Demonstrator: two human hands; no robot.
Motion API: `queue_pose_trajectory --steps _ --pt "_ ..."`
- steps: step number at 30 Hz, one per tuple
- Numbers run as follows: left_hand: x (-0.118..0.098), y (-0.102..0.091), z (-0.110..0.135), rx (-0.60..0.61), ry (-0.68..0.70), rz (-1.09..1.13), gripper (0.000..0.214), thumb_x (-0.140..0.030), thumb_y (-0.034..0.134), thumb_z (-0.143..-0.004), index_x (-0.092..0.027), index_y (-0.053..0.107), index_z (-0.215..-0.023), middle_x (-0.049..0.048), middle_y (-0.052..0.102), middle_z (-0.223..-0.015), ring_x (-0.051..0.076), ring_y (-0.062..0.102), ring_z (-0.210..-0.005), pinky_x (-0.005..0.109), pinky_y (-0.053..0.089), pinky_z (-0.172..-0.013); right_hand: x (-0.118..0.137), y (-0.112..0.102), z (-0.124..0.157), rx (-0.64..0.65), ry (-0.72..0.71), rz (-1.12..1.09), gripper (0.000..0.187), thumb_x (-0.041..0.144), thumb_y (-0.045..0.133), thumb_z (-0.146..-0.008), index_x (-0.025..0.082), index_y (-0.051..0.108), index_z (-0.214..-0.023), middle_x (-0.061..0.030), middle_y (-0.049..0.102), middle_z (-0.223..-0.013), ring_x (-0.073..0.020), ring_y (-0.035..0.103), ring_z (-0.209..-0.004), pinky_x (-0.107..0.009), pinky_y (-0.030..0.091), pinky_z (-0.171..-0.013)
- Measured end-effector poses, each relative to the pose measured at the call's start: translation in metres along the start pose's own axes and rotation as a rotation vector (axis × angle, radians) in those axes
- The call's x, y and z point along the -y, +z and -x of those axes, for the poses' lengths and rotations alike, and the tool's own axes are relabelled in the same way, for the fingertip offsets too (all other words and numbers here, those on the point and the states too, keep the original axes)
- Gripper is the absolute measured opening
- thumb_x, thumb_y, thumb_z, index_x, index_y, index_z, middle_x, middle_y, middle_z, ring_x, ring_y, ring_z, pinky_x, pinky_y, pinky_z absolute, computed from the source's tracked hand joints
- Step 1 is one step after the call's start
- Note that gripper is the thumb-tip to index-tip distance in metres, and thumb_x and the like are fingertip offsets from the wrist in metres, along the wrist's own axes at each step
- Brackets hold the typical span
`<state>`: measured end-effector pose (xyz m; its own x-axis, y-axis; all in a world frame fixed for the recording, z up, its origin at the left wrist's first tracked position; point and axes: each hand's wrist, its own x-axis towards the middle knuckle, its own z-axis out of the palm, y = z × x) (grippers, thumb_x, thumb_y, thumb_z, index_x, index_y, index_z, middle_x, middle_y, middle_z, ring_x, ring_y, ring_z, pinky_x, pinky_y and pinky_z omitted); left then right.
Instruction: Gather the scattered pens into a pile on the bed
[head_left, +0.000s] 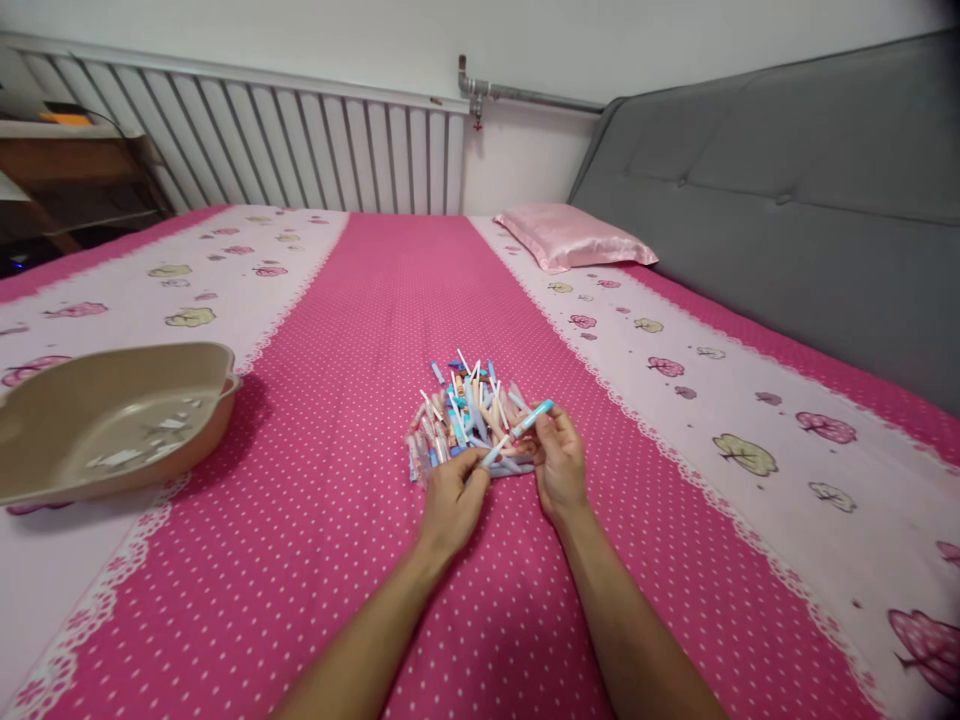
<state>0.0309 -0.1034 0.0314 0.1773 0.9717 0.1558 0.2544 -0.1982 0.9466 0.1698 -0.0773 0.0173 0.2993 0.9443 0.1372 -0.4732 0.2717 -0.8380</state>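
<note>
Above the near edge of a heap of loose pen parts (469,400) on the bed, both of my hands face each other. My left hand (454,495) is closed, pinching a pale blue pen piece (491,455) whose thin whitish end points up and right. Between the fingers of my right hand (561,465) is a turquoise pen barrel or cap (534,417), tilted with its bright end up and right. The two pieces are close together; whether they touch I cannot tell. Pink, pale blue, white and clear tubes lie jumbled in the heap.
To the left stands a beige plastic basin (214,400) with several small whitish pieces in it. A pink pillow (574,238) lies by the grey headboard (780,190). Behind the dotted pink bedsheet (337,400) is a white radiator (300,140).
</note>
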Motion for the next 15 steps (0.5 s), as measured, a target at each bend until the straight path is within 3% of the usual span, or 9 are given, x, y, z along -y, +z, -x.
queue_pose_trajectory --steps 8,15 --pt "0.003 -0.0004 -0.001 0.035 0.017 0.022 0.033 -0.019 0.043 -0.081 -0.015 0.07 -0.098 0.0029 0.07 -0.085 0.018 0.06 -0.078 0.026 0.042 -0.072 -0.0068 -0.0019 0.0009 0.061 -0.001 0.098 0.027 0.038 0.067 -0.077 0.021 0.056 -0.095 0.0045 0.065 -0.068 -0.0059 0.055 -0.047 -0.016 0.045 -0.046" --pt "0.0002 -0.0011 -0.0004 0.035 0.008 0.038 0.03 -0.02 0.044 -0.081 -0.015 0.071 -0.095 0.0017 0.066 -0.073 0.016 0.057 -0.07 0.025 0.04 -0.067 -0.0046 -0.0005 0.0039 0.124 0.021 0.148 0.032 0.037 0.068 -0.076 0.02 0.058 -0.1 0.0047 0.065 -0.069 -0.0049 0.053 -0.05 -0.016 0.044 -0.051"
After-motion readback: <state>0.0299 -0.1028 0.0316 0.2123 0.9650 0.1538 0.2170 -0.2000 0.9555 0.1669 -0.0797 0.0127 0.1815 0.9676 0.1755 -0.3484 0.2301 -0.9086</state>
